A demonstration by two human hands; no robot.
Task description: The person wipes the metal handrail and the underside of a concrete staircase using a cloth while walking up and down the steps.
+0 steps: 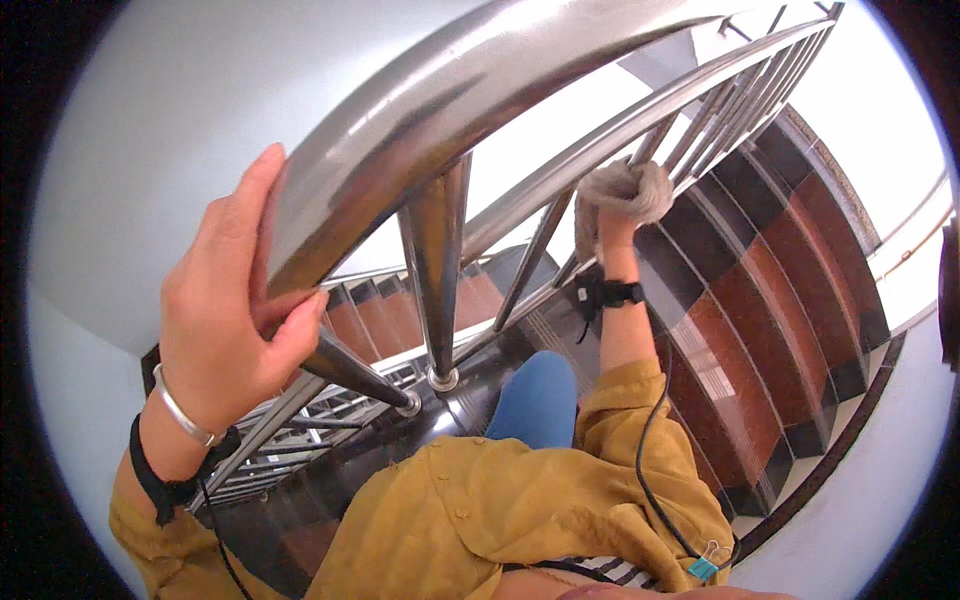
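My left hand (pixel 232 285) grips the near end of the thick stainless steel handrail (pixel 420 97), its thumb bent round the underside. A silver bangle and a black strap circle that wrist. Further down to the right, my right hand (pixel 619 225) holds a grey-beige cloth (pixel 626 191) around a thin metal baluster (pixel 654 139), just below the lower rail (pixel 592 142). The cloth hides most of its fingers. A black strap with a small device is on the right wrist.
Stairs with red-brown and black polished treads (pixel 757 292) curve along the right, beside a white wall (pixel 885 442). Metal posts (pixel 442 285) stand on the dark landing floor (pixel 405 442). More railing and steps show below left. Black cables run along both forearms; a teal binder clip (pixel 703 568) holds one.
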